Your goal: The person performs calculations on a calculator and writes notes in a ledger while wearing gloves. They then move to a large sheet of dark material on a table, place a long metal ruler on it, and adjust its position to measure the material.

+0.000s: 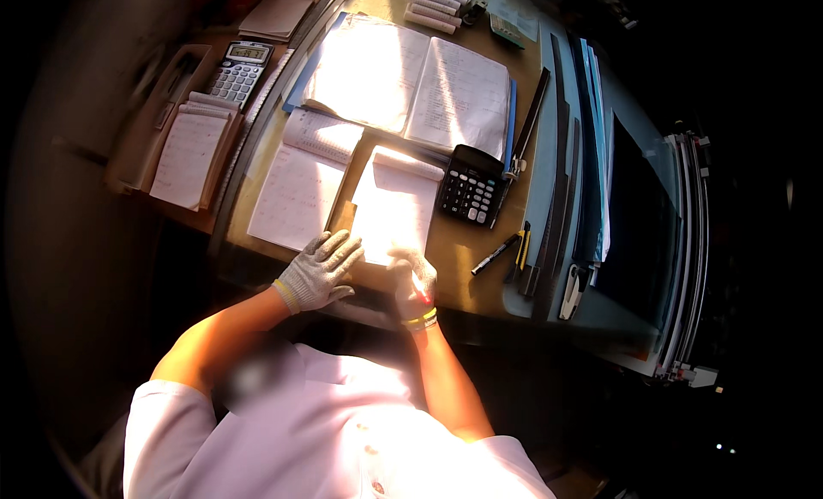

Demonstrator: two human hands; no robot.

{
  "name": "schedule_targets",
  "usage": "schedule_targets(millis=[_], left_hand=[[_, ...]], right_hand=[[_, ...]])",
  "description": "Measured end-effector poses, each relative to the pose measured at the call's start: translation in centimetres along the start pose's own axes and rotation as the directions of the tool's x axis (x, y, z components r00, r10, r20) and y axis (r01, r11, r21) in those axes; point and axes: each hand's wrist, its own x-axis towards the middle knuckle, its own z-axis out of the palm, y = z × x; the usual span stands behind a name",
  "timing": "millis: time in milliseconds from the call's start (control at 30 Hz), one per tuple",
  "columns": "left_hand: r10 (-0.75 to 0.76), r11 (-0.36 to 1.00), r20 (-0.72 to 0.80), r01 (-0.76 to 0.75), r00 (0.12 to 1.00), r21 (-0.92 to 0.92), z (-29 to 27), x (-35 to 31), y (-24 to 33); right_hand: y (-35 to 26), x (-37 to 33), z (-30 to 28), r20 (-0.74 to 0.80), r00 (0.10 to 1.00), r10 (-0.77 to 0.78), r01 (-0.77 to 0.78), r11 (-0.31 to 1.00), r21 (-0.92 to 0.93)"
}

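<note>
Writing pad (pixel 396 199) lies flat on the desk (pixel 463 280) at the near edge, right in front of the person, top sheets rolled back, most of the page blown out by sunlight.

Right hand (pixel 411 280), in a pale knit glove with a yellow cuff, is at the pad's lower right corner. Fingers curled in, looks like a grip on a slim red-ended pen (pixel 423 295); blurred and overexposed, so exact finger placement unclear.

Left hand (pixel 317 274), same glove type, is loose: palm down, fingers extended, nothing gripped. Fingertips just beside the pad's lower left corner; can't tell if they press on it.

Going outward: second pad (pixel 291 190) to the left, handwritten, half in sun. Black calculator (pixel 470 189) against the pad's upper right, tilted a little. Open ledger (pixel 459 96) behind both pads, spread flat, a bright band across its pages.

Right of the pad: dark marker (pixel 495 255), yellow cutter (pixel 523 244) just beside it, then a white stapler-like item (pixel 572 291) farther right.

Far left: silver calculator (pixel 240 73) and a paper stack (pixel 195 152) by a brown tray (pixel 137 160). Paper rolls (pixel 433 9) at the back.
</note>
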Motion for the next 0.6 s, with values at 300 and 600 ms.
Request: schedule_targets(millis=[300,600], left_hand=[[-0.026,0.995,-0.017,0.024,1.0,-0.092,-0.5,0.4,0.0],[-0.021,0.997,-0.032,0.018,0.999,-0.081,0.2,0.2,-0.3]], right_hand=[[5.0,2.1,5.0,-0.07,0.997,0.022,-0.023,1.0,-0.015],[4.6,2.3,5.6,-0.128,0.985,-0.114,0.076,0.96,-0.268]])
